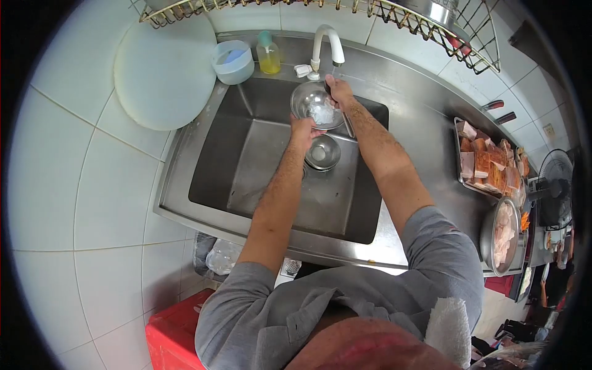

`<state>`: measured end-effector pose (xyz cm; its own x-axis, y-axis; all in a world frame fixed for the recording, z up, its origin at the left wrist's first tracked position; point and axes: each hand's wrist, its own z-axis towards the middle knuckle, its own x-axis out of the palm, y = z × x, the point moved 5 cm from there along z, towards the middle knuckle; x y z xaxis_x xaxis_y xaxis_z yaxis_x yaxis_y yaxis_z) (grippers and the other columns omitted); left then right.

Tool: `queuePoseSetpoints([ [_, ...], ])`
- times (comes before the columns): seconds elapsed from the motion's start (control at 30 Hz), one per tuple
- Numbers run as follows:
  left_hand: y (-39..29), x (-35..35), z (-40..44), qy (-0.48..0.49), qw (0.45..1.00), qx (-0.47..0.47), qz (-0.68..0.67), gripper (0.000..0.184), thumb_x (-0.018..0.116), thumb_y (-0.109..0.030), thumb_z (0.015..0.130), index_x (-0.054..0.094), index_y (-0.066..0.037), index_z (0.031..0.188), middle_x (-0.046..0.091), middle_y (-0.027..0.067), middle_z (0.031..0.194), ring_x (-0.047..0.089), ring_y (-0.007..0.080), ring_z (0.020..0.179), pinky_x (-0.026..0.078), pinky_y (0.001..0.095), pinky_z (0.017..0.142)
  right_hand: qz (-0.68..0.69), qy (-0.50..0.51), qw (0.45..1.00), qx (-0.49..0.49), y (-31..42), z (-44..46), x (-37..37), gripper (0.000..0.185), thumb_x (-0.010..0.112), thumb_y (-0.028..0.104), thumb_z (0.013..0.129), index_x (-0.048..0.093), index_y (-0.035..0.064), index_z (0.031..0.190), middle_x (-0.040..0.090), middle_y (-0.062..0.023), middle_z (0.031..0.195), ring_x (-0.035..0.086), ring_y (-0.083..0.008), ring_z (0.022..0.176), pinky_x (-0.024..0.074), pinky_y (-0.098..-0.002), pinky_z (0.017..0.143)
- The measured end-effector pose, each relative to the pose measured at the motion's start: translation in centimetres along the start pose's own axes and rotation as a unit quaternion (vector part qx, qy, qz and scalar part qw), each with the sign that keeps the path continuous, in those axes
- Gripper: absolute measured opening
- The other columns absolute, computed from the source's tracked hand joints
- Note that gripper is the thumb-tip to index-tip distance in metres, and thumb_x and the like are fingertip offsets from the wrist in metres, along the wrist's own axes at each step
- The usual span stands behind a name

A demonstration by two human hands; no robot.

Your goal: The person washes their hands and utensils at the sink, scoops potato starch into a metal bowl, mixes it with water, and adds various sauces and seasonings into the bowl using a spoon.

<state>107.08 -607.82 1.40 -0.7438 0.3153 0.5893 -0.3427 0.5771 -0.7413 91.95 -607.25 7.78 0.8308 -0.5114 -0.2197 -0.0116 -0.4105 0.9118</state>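
Note:
A shiny metal bowl (303, 98) is tilted under the white faucet (327, 38), over the back of the sink (246, 166). Water or foam shows inside it. My left hand (303, 131) grips the bowl's lower edge. At the right side of the bowl, my right hand (339, 92) is closed around a dark handle; a thin metal piece runs down beside the bowl, and I cannot make out the whole utensil. Below, a stack of small metal bowls (323, 153) rests in the sink.
Behind the sink stand a white tub (233, 63) and a soap bottle (269, 57). A wire rack (394, 13) hangs above. On the right counter are a tray of browned meat blocks (490, 161) and a metal bowl of pale meat (501, 237). A round white board (161, 74) leans left.

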Motion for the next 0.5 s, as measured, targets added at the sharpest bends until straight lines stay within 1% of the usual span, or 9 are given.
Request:
queuePoseSetpoints([
  [0.03, 0.1, -0.1, 0.2, 0.001, 1.000, 0.000, 0.000, 0.056, 0.044, 0.009, 0.063, 0.029, -0.009, 0.114, 0.048, 0.0165, 0.099, 0.057, 0.0344, 0.082, 0.054, 0.0494, 0.062, -0.048, -0.016, 0.999, -0.001, 0.4, -0.1, -0.3, 0.019, 0.050, 0.019, 0.087, 0.049, 0.0101, 0.103, 0.052, -0.0043, 0.063, 0.045, -0.0115, 0.040, 0.0319, -0.0237, 0.031],
  [0.07, 0.0, 0.1, 0.2, 0.007, 1.000, 0.002, -0.004, 0.056, 0.044, 0.009, 0.063, 0.028, -0.009, 0.114, 0.047, 0.0165, 0.099, 0.056, 0.0343, 0.082, 0.054, 0.0495, 0.062, -0.048, -0.017, 0.999, -0.001, 0.0, 0.4, -0.5, 0.019, 0.050, 0.019, 0.087, 0.049, 0.0101, 0.103, 0.052, -0.0043, 0.063, 0.045, -0.0115, 0.040, 0.0319, -0.0237, 0.031],
  [0.13, -0.1, 0.6, 0.1, 0.016, 1.000, 0.003, -0.007, 0.057, 0.044, 0.010, 0.063, 0.028, -0.009, 0.114, 0.047, 0.0165, 0.100, 0.056, 0.0343, 0.082, 0.054, 0.0495, 0.063, -0.012, 0.020, 0.996, -0.088, -0.2, 1.3, -0.4, 0.015, 0.050, 0.016, 0.086, 0.052, 0.0085, 0.098, 0.054, -0.0048, 0.066, 0.046, -0.0115, 0.041, 0.0351, -0.0226, 0.033],
  [0.27, -0.2, 1.0, 0.0, -0.014, 1.000, -0.005, 0.000, 0.058, 0.044, 0.011, 0.062, 0.027, -0.009, 0.115, 0.045, 0.0160, 0.099, 0.055, 0.0340, 0.082, 0.054, 0.0498, 0.063, 0.032, 0.036, 0.989, -0.137, -0.1, 1.3, -0.3, 0.014, 0.050, 0.015, 0.086, 0.053, 0.0057, 0.096, 0.057, -0.0063, 0.071, 0.048, -0.0117, 0.043, 0.0374, -0.0220, 0.035],
  [0.33, 0.0, 1.2, 0.1, -0.018, 1.000, -0.009, -0.003, 0.059, 0.044, 0.011, 0.062, 0.028, -0.009, 0.115, 0.045, 0.0156, 0.099, 0.055, 0.0339, 0.082, 0.054, 0.0498, 0.063, -0.047, 0.039, 0.991, -0.122, 0.8, 1.0, -0.3, 0.013, 0.050, 0.014, 0.086, 0.053, 0.0043, 0.094, 0.057, -0.0067, 0.067, 0.048, -0.0124, 0.042, 0.0383, -0.0240, 0.036],
  [0.37, 0.0, 1.3, 0.2, -0.006, 1.000, -0.008, 0.001, 0.059, 0.044, 0.011, 0.062, 0.027, -0.009, 0.115, 0.045, 0.0155, 0.099, 0.055, 0.0338, 0.082, 0.054, 0.0495, 0.063, -0.046, 0.038, 0.991, -0.122, 1.3, 0.9, -0.2, 0.013, 0.050, 0.014, 0.086, 0.053, 0.0043, 0.094, 0.057, -0.0067, 0.067, 0.048, -0.0124, 0.042, 0.0383, -0.0240, 0.036],
  [0.43, 0.0, 1.4, 0.4, 0.005, 1.000, -0.007, 0.006, 0.059, 0.044, 0.011, 0.063, 0.027, -0.010, 0.115, 0.046, 0.0153, 0.099, 0.056, 0.0337, 0.082, 0.054, 0.0492, 0.063, -0.174, -0.029, 0.971, -0.162, 2.5, 0.4, -0.4, 0.014, 0.052, 0.016, 0.086, 0.052, 0.0038, 0.092, 0.055, -0.0056, 0.059, 0.046, -0.0125, 0.038, 0.0365, -0.0254, 0.035],
  [0.47, 0.2, 1.3, 0.7, 0.009, 1.000, -0.007, 0.007, 0.061, 0.044, 0.010, 0.063, 0.027, -0.011, 0.118, 0.045, 0.0160, 0.104, 0.056, 0.0333, 0.084, 0.054, 0.0466, 0.060, -0.173, -0.029, 0.971, -0.161, 2.5, 0.5, -0.4, 0.014, 0.052, 0.016, 0.086, 0.052, 0.0038, 0.092, 0.055, -0.0056, 0.059, 0.046, -0.0125, 0.038, 0.0365, -0.0254, 0.035],
  [0.5, 0.3, 1.3, 0.9, 0.013, 1.000, -0.006, 0.007, 0.064, 0.044, 0.009, 0.063, 0.026, -0.013, 0.120, 0.045, 0.0166, 0.109, 0.057, 0.0329, 0.086, 0.055, 0.0440, 0.058, -0.134, -0.017, 0.979, -0.154, 2.4, 0.6, -0.5, 0.019, 0.055, 0.021, 0.084, 0.052, 0.0018, 0.087, 0.055, -0.0066, 0.056, 0.049, -0.0138, 0.039, 0.0382, -0.0284, 0.036],
])
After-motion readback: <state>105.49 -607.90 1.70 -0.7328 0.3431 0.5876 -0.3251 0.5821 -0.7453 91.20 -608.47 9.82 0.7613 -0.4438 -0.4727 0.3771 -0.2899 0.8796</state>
